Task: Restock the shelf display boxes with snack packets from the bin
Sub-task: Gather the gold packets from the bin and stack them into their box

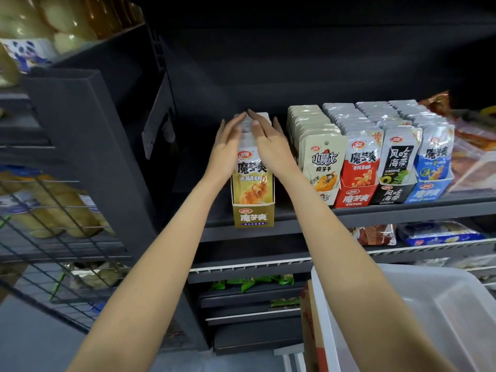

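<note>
A gold display box (253, 216) stands on the dark shelf (375, 214), its front hanging slightly over the edge, filled with a row of gold and silver snack packets (251, 181). My left hand (228, 146) lies flat against the left side of the packet row with straight fingers. My right hand (271, 143) presses the right side and top of the same row, fingers straight. The fingertips of both hands meet over the back packets. A white plastic bin (418, 315) sits at the lower right; what it holds is out of view.
Right of the gold box stand four full display boxes: beige (320, 167), red (358, 181), black (397, 173) and blue (432, 173). Bare shelf lies left of the gold box. A wire rack (53, 224) with goods is at the left. Lower shelves hold more packets.
</note>
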Tool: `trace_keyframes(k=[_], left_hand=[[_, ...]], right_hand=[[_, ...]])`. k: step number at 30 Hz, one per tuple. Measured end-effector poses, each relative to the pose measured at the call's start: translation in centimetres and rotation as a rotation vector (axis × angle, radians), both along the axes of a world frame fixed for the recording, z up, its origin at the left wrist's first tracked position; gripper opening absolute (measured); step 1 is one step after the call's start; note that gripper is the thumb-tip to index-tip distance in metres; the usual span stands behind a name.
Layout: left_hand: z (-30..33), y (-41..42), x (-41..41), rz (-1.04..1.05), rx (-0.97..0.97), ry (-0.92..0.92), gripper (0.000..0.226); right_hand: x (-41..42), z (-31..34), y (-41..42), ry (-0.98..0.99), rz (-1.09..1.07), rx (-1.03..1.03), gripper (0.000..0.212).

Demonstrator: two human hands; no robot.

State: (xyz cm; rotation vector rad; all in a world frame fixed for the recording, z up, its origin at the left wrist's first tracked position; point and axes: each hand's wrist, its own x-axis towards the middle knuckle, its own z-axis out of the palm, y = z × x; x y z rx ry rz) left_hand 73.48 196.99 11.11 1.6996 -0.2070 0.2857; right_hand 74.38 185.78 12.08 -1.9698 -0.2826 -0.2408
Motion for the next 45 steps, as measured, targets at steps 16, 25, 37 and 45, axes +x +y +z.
trace_keyframes(k=[16,25,37,45], left_hand=[[0.9,-0.3,0.6,0.006,0.047,0.117,0.048],[-0.4,-1.0,-5.5,-0.069,-0.261,0.18,0.037],[-1.7,-1.0,-4.8,-0.087,-0.269,0.202,0.056],[-1.5,-0.1,-4.9,-0.154,-0.079,0.17,0.082]], right_hand=[[0.6,0.6,0.0,0.069,-0.013,0.02,0.051],[-5.6,-1.0,-0.5,-0.093,-0.099,0.105,0.066],[-6.7,-2.6,-0.1,0.015,-0.077,0.238,0.063],[-6.8,-0.9,-1.5,0.182,0.157,0.278,0.085]])
